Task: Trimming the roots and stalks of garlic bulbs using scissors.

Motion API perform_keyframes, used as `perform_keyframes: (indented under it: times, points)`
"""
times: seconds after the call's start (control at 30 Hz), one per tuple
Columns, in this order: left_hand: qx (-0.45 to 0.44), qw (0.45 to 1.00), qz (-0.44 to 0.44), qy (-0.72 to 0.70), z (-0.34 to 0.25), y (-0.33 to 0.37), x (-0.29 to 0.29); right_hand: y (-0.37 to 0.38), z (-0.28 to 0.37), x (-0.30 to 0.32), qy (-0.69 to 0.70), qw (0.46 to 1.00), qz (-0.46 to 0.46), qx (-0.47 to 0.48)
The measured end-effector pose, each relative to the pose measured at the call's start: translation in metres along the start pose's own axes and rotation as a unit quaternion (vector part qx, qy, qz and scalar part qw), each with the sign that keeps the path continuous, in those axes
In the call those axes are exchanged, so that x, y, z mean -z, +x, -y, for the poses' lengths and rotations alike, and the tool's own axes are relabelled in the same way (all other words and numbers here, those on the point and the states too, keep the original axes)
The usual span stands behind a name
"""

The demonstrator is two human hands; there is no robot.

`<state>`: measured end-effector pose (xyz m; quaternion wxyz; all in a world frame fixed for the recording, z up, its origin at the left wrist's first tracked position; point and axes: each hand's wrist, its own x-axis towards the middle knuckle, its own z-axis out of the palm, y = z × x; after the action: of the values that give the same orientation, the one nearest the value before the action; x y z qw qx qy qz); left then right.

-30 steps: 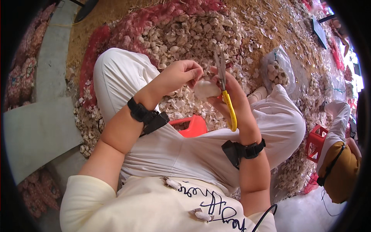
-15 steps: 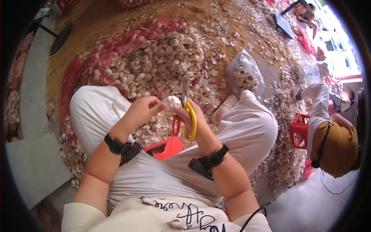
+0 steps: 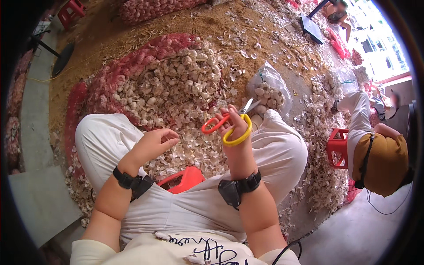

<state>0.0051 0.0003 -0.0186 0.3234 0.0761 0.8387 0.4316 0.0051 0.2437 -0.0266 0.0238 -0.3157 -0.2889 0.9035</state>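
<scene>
My right hand (image 3: pixel 236 132) is closed around a pair of scissors (image 3: pixel 237 138) with one red and one yellow handle loop. Their metal blades are parted and point up and right toward a clear plastic bag (image 3: pixel 286 95) holding trimmed garlic bulbs (image 3: pixel 268 94). Over my left thigh, my left hand (image 3: pixel 154 145) is open, thumb apart from loosely bent fingers, with nothing visible in it. Beyond both hands, a heap of garlic bulbs (image 3: pixel 176 79) spills from a red mesh sack (image 3: pixel 110 84). Loose garlic skins (image 3: pixel 194 143) cover the ground between my legs.
A red plastic stool (image 3: pixel 193 179) shows between my thighs. To the right, a person in a brown top (image 3: pixel 382 163) sits by another red stool (image 3: pixel 338 148). A full mesh sack (image 3: pixel 154 9) lies at the far side. Black stand bases (image 3: pixel 64 59) stand farther out.
The garlic bulb between my hands is gone from them. My right hand has moved right and turned, swinging the scissors toward the bag. My left hand has drawn back slightly; the view has shifted.
</scene>
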Motion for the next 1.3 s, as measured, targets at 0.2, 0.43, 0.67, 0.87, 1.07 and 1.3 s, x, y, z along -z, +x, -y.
perform_keyframes:
  times: [0.2, 0.43, 0.67, 0.87, 1.07, 1.3]
  points:
    - [-0.013, 1.0, 0.017, 0.012, -0.016, -0.007, 0.005, -0.019, 0.008, -0.013, -0.034, 0.995, 0.086, -0.048]
    - [-0.03, 0.987, 0.106, 0.12, -0.047, 0.05, 0.03, -0.084, 0.101, -0.045, -0.233, 0.939, 0.253, -0.018]
    - [-0.014, 0.985, 0.068, -0.157, -0.086, 0.233, -0.025, 0.058, 0.257, 0.008, -0.448, 0.817, 0.039, 0.361]
    - [-0.107, 0.978, 0.064, 0.167, -0.004, 0.33, -0.154, 0.178, 0.244, 0.215, -0.569, 0.782, -0.184, 0.176]
    - [-0.273, 0.92, 0.04, 0.279, 0.018, 0.403, -0.239, 0.237, 0.193, 0.309, -0.389, 0.851, -0.302, 0.184]
    - [-0.374, 0.853, -0.029, 0.362, 0.016, 0.45, -0.278, 0.247, 0.162, 0.295, -0.28, 0.899, -0.279, 0.191]
